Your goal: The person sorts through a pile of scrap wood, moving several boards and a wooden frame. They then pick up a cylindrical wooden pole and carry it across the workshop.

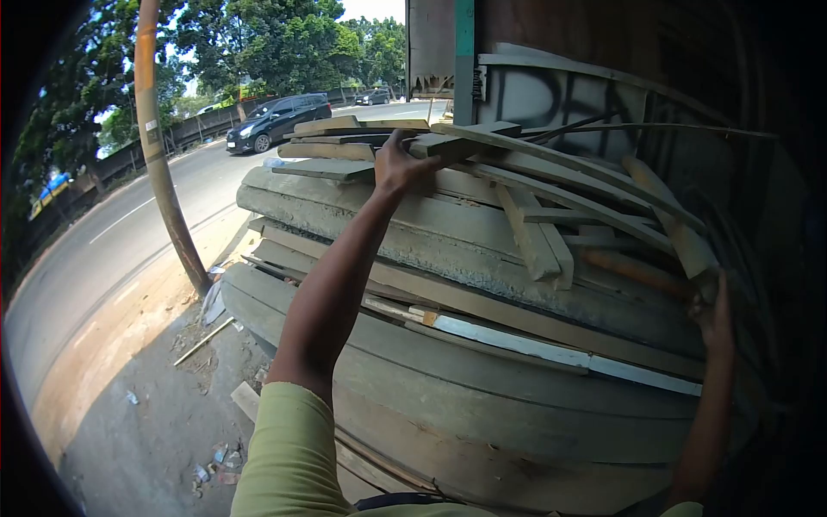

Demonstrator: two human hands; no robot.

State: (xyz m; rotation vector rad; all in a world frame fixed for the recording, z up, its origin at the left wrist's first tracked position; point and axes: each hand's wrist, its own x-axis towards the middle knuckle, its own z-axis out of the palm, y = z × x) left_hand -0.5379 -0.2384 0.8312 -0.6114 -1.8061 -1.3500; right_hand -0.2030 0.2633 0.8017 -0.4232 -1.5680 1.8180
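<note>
My left hand (405, 164) is closed round the end of a grey wooden board (469, 140) on top of a tall stack of planks (379, 215). At the right, in shadow, my right hand (711, 314) is closed on the lower end of a worn plank (668, 207) that leans across the pile. Several long thin boards lie between my hands. A short wooden block (527, 237) points down towards me from among them. Below it, a white-painted strip (508, 340) runs through the stack.
A rusty pole (159, 155) stands at the left, beside the road (112, 224). A dark car (280, 121) is on the road, with another farther back. Behind the pile are a green post (464, 60) and a panel with black lettering (560, 99). Litter lies on the ground.
</note>
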